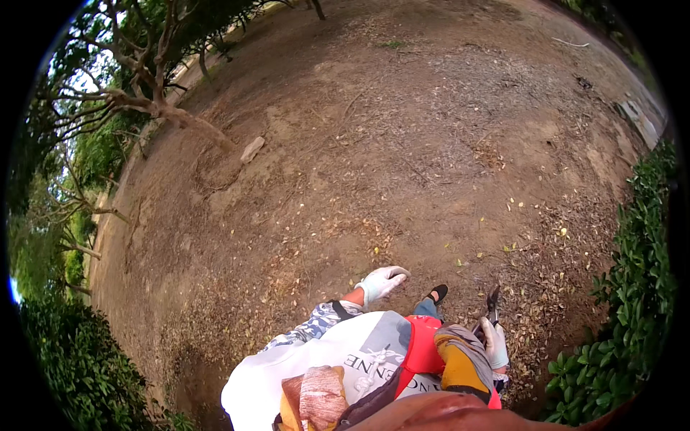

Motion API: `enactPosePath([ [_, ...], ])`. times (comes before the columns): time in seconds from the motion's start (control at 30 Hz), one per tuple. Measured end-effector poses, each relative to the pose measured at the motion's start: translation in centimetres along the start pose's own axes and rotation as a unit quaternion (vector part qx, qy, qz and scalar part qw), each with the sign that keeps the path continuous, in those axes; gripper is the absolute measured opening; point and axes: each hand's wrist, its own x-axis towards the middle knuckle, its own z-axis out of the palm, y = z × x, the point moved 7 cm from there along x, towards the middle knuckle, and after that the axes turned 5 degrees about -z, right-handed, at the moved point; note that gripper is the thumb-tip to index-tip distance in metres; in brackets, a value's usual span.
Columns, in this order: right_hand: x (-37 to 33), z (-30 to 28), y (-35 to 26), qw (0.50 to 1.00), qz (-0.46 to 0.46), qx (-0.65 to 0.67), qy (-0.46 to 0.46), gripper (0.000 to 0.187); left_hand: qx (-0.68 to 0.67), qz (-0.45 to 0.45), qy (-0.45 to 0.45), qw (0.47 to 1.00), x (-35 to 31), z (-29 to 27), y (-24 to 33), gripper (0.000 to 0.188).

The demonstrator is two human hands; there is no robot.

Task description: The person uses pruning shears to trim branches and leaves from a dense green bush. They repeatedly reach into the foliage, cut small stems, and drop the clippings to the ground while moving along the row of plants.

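My right hand (494,343), in a white glove, is closed around the handles of a pair of pruning shears (493,303). The dark blades point away from me, over the leaf-strewn ground. Ahead of my body is my left hand (383,284), also gloved in white, its fingers loosely curved with no object visible in it. A camouflage sleeve (315,325) covers the left forearm. Between the two hands, one dark shoe (438,292) and a bit of blue trouser leg show below me.
Bare brown soil (345,172) with dry leaves spreads ahead. A leafy green hedge (625,302) runs along the right, and a bush (65,359) stands at lower left. A leaning tree (190,122) rises at upper left, with a pale stone (252,149) near its base.
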Motion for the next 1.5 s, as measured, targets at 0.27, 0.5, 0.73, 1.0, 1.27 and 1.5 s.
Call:
enactPosePath([
  [0.27, 14.6, -5.5, -2.6, 0.989, 0.065, 0.119, 0.062, 0.033, 0.007, 0.072, -0.02, 0.997, 13.0, -4.5, 10.7, 0.03],
  [0.5, 18.0, -10.3, -6.8, 0.986, 0.04, 0.122, 0.109, 0.038, 0.066, 0.101, -0.036, 0.992, 20.3, -4.8, 16.0, 0.035],
  [0.73, 21.4, -13.4, -4.5, 0.936, 0.073, 0.263, 0.221, 0.052, 0.157, 0.081, -0.006, 0.984, 23.7, -5.0, 23.4, 0.038],
  [1.0, 34.5, -15.8, -12.0, 0.943, 0.028, 0.265, 0.2, 0.044, 0.119, 0.039, 0.059, 0.99, 31.7, -10.6, 22.7, 0.036],
  [1.27, 46.0, -18.1, -16.9, 0.948, 0.046, 0.242, 0.201, 0.047, -0.005, 0.096, 0.043, 0.994, 39.9, -14.1, 25.2, 0.033],
  [1.5, 48.2, -19.5, -20.2, 0.916, 0.044, 0.32, 0.236, 0.049, -0.084, 0.1, -0.059, 0.99, 49.9, -12.5, 29.4, 0.033],
])
